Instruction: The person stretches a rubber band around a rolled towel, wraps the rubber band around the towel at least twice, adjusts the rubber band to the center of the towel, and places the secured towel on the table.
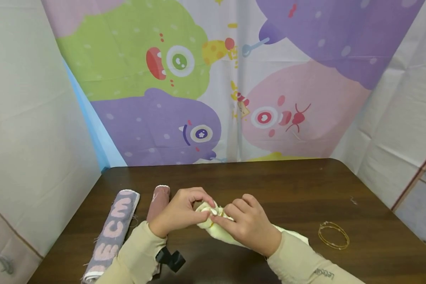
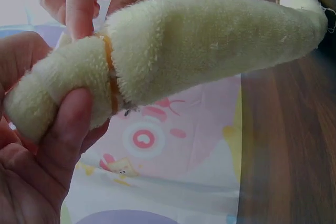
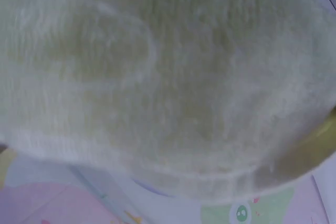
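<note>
A rolled pale-yellow towel (image 1: 216, 230) lies between both hands above the dark wooden table (image 1: 298, 189). My left hand (image 1: 181, 211) grips one end of the roll, thumb and fingers curled round it (image 2: 63, 129). A tan rubber band (image 2: 110, 77) circles the towel (image 2: 210, 40) near that end. My right hand (image 1: 246, 225) pinches the roll at the band, its fingers (image 2: 79, 3) on top. In the right wrist view the towel (image 3: 168, 77) fills the frame, out of focus, and that hand is hidden.
Two more rolled towels lie at the left: a grey one with pink letters (image 1: 113, 232) and a dusty-pink one (image 1: 158, 201). Loose rubber bands (image 1: 333, 235) sit on the table at the right. A cartoon-monster cloth (image 1: 213, 86) hangs behind.
</note>
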The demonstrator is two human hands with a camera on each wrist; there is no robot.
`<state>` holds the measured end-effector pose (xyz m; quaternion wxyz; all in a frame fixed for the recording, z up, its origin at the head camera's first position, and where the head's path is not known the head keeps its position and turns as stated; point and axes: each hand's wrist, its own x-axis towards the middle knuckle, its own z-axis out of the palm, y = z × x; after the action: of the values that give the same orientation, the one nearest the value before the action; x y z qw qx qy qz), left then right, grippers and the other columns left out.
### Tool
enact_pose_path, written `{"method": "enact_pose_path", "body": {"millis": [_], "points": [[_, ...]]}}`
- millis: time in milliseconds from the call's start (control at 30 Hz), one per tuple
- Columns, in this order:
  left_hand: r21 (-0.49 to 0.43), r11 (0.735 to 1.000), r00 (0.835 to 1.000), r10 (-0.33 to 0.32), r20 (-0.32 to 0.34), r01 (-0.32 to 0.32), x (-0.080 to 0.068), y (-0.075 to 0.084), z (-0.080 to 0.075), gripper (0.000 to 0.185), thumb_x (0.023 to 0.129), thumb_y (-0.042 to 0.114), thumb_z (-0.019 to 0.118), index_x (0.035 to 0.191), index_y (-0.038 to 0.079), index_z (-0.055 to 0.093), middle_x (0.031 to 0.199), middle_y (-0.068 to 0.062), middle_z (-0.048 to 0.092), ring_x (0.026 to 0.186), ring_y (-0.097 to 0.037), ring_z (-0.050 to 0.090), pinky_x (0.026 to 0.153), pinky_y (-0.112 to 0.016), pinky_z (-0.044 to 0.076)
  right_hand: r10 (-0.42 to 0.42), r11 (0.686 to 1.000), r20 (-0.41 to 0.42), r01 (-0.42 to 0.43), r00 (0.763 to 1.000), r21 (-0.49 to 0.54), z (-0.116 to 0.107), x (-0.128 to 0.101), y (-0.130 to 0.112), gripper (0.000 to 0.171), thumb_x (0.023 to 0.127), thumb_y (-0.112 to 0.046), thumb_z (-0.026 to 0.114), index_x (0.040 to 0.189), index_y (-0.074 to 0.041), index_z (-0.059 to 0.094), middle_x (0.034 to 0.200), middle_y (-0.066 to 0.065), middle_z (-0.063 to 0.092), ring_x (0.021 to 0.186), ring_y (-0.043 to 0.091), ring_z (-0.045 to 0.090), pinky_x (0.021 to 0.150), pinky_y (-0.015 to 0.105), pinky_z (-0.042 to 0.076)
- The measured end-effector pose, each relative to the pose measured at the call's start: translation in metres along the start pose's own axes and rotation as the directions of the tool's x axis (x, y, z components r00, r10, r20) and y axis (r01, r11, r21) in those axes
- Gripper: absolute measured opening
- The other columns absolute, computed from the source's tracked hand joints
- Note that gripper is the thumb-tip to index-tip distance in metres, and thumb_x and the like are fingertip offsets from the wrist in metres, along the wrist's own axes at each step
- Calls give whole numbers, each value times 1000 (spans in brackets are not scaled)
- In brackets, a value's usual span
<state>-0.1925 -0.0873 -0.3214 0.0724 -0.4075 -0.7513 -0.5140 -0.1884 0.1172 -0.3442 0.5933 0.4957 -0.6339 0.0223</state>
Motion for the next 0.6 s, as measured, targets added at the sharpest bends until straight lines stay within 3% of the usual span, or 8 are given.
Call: {"method": "enact_pose_path", "body": {"millis": [267,467,600], "points": [[26,999,999,31,45,-32,0,-1,3,16,70,-9,64,82,0,70,75,-5,64,68,-4,50,54,-21,43,-32,999,24,32,999,28,1,-1,3,30,94,-4,49,74,-18,67,67,-3,44,62,14,42,64,29,35],[58,997,998,38,43,-40,0,-1,5,17,68,-10,62,77,2,70,71,-3,60,62,-2,44,49,-20,40,-35,998,51,32,998,58,0,-5,3,32,93,-2,48,72,-18,65,66,-4,42,61,14,40,64,29,36],[85,993,996,82,20,-84,-2,-2,4,18,67,-12,61,73,4,69,68,0,57,59,-1,41,45,-22,39,-9,996,76,3,997,84,-3,-10,3,32,94,-3,48,71,-18,64,66,-3,42,62,14,41,64,29,37]]}}
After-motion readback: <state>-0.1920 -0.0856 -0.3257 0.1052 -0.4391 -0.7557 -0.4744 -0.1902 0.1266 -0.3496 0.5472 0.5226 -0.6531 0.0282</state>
